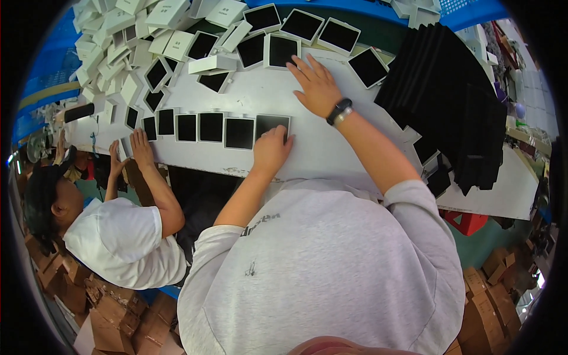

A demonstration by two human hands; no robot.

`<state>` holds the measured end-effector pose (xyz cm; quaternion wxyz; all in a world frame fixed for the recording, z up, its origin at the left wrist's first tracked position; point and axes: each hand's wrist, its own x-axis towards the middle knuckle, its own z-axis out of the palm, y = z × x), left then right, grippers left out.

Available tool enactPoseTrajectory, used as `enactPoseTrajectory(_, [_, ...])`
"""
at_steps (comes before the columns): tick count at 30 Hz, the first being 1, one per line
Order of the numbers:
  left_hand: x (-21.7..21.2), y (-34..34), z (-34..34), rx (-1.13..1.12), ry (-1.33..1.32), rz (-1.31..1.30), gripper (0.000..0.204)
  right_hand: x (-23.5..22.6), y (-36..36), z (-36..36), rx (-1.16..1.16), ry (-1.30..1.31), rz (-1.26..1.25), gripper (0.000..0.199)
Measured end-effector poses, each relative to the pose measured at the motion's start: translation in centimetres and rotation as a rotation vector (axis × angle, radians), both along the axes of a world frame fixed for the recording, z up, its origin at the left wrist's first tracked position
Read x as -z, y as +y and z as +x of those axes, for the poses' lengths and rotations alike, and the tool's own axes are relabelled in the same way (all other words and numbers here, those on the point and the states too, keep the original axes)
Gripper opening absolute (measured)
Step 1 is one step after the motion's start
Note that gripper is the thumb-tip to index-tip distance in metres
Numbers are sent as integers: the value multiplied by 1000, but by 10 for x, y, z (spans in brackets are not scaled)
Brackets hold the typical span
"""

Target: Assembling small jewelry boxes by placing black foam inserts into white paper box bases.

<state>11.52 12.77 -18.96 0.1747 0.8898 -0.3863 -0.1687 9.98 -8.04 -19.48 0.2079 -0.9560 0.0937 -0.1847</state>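
My left hand (273, 149) rests on the near edge of a shallow white box with a black insert (267, 121). Its fingers are curled over the insert, and its thumb lies by the box's right side. My right hand (317, 84) is open with its fingers spread, reaching to the far side of the table. Its fingertips are at the right edge of another white box with a black insert (281, 50). To the left of my left hand, several similar boxes (211, 127) stand in a row along the table's near side.
White boxes (106, 53) are heaped at the far left. A tall stack of black inserts (435, 100) stands on the right of the white table (331, 148). At my left a co-worker (121, 236) handles a small box. Cardboard boxes (494, 302) lie on the floor.
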Motion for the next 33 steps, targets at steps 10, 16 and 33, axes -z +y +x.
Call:
enactPoseTrajectory(10, [-33, 38, 5, -229, 106, -282, 24, 6, -3, -57, -253, 435, -141, 19])
enactPoseTrajectory(16, [-15, 27, 61, -299, -274, -402, 24, -1, 57, -100, -415, 370, -5, 11])
enactPoseTrajectory(33, [5, -16, 92, -171, -299, -174, 6, -32, -24, -107, 254, 236, 615, 23])
